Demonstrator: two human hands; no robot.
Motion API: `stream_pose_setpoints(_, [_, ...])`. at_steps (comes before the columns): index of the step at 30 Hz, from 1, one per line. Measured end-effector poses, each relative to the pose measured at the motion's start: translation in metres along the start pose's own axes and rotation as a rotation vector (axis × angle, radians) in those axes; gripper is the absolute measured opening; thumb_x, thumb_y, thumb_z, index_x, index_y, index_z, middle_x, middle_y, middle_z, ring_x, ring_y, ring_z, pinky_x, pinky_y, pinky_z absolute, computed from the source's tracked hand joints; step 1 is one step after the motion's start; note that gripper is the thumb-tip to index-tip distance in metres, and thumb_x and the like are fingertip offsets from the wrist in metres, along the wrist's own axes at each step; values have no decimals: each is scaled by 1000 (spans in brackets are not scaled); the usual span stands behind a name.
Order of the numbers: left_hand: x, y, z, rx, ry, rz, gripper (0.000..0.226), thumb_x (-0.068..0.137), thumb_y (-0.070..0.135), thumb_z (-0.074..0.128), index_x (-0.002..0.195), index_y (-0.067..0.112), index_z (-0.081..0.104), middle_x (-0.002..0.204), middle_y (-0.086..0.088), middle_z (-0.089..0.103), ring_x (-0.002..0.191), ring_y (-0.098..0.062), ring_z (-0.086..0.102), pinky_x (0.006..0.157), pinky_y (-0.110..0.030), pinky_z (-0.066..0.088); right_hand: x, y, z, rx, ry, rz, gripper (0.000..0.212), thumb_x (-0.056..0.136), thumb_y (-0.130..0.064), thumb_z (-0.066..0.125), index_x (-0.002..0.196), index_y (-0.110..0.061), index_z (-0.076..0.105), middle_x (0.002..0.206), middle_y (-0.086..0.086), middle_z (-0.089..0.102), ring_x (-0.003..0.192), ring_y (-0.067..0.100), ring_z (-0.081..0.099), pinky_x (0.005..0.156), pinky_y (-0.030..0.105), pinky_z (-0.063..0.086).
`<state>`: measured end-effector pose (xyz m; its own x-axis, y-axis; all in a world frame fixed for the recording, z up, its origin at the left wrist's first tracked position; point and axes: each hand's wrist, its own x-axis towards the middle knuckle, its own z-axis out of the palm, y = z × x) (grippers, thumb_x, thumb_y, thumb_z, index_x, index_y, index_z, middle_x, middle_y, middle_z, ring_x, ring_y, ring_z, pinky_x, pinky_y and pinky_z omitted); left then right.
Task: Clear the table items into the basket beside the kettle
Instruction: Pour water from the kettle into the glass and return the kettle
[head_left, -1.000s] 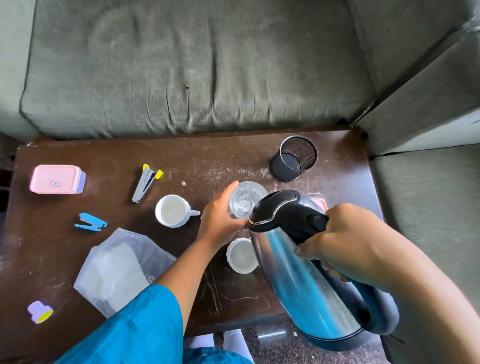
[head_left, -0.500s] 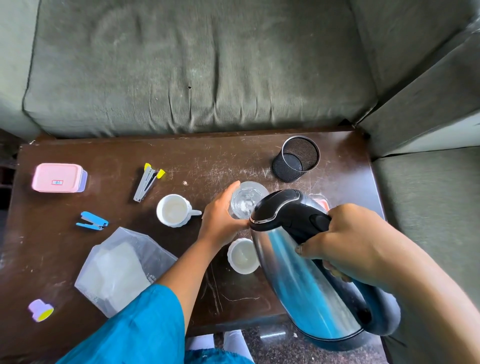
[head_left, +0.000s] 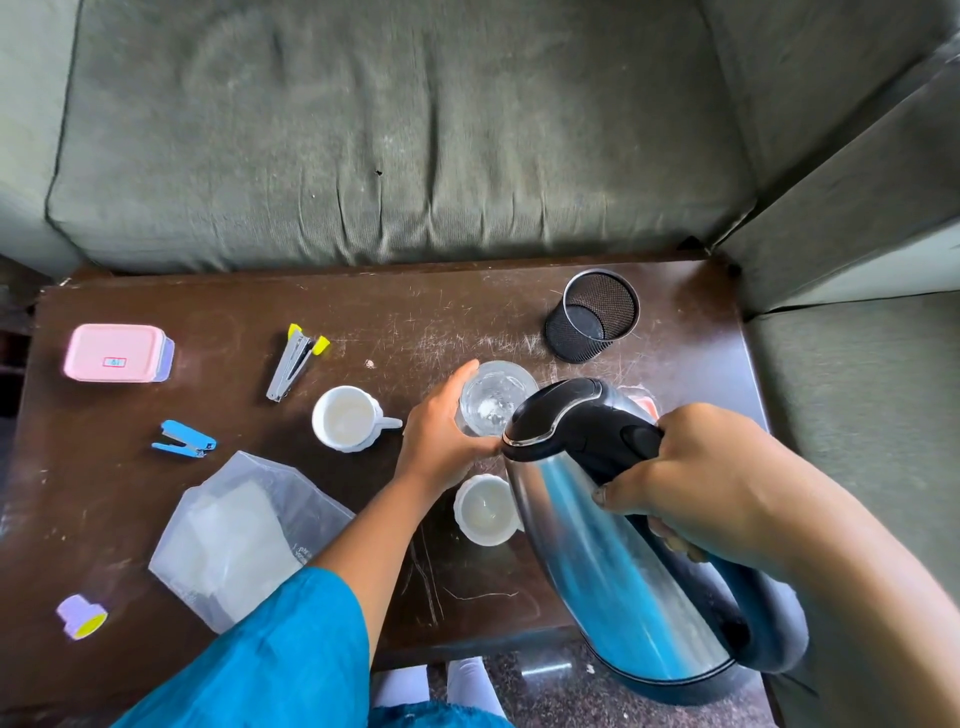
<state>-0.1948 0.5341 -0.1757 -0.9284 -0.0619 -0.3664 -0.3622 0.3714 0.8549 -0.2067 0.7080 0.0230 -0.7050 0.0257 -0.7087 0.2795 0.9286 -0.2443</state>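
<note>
left hand (head_left: 441, 436) fingers wrap the glass (head_left: 491, 397); right hand (head_left: 696, 478) grips the kettle (head_left: 613, 561) handle.

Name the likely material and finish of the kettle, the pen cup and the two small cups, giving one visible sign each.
Kettle: polished steel by its mirror-like blue reflections; its handle and lid look like black plastic. Pen cup: black wire mesh, holes visible in the wall. Two small cups: probably glazed white ceramic, glossy and opaque, though plastic is possible.
</note>
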Motion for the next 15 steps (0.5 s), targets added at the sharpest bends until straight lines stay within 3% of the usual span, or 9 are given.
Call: stream_pose_setpoints(15, [0,1,-2,19,-19,4,95,52,41,77,138,26,38,139,2,49,126,-14,46,103,-42,42,0,4,2,16,2,-10,37,56,-36,75,68,-6,58,62,15,63,52,29,59,56,41,55])
